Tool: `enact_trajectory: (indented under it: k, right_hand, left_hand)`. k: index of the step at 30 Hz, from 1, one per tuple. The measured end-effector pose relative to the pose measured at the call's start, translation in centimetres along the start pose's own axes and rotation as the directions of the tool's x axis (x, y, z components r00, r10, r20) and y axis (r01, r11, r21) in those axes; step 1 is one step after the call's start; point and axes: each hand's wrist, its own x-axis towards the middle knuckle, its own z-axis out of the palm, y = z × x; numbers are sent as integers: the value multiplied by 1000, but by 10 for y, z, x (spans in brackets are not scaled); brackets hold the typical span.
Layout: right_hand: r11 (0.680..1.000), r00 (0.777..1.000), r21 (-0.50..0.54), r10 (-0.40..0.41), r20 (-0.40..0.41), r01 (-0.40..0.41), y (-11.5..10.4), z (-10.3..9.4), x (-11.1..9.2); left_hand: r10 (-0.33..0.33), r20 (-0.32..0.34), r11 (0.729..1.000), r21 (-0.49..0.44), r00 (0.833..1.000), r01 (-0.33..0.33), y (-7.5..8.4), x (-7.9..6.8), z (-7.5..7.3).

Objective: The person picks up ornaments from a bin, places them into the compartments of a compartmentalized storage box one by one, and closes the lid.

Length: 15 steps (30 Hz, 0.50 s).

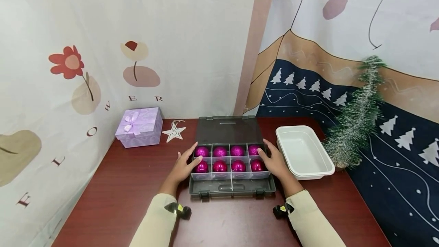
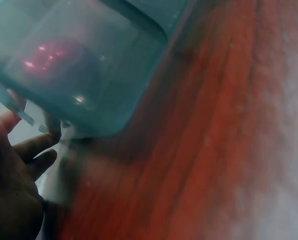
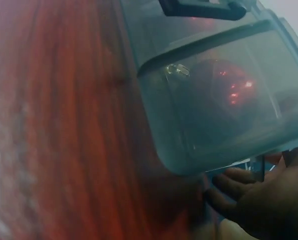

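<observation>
A dark translucent plastic case [image 1: 219,189] stands in front of me, its lid [image 1: 228,130] folded back toward the wall. Inside sits a clear divided tray [image 1: 205,176] with two rows of magenta baubles: glittery ones [image 1: 220,151] behind, shiny ones [image 1: 220,166] in front. My left hand [image 1: 181,167] grips the case's left side, thumb over the rim and fingers along the outer wall. On the right side my right hand [image 1: 276,162] holds it the same way. Both wrist views show fingers beside the case wall, with a bauble [image 3: 229,87] blurred through the plastic.
A white plastic tub [image 1: 305,155] stands right of the case, close to my right hand. Behind it rises a small frosted artificial tree [image 1: 360,117]. At the back left are a lilac gift box [image 1: 138,129] and a white star ornament [image 1: 174,132], on the dark red wooden table [image 1: 120,186].
</observation>
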Motion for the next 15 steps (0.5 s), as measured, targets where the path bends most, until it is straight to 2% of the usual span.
enact_trajectory:
  k: [4, 10, 15]
  right_hand:
    - [996, 1000, 93, 13, 17, -14, 4, 1, 2]
    - [970, 999, 243, 22, 28, -28, 9, 5, 4]
    - [939, 998, 340, 37, 52, -52, 12, 7, 6]
  left_hand:
    - [-51, 12, 999, -5, 999, 51, 0, 6, 1]
    - [39, 43, 997, -73, 998, -36, -10, 9, -2]
    - [30, 68, 997, -79, 997, -25, -10, 10, -4]
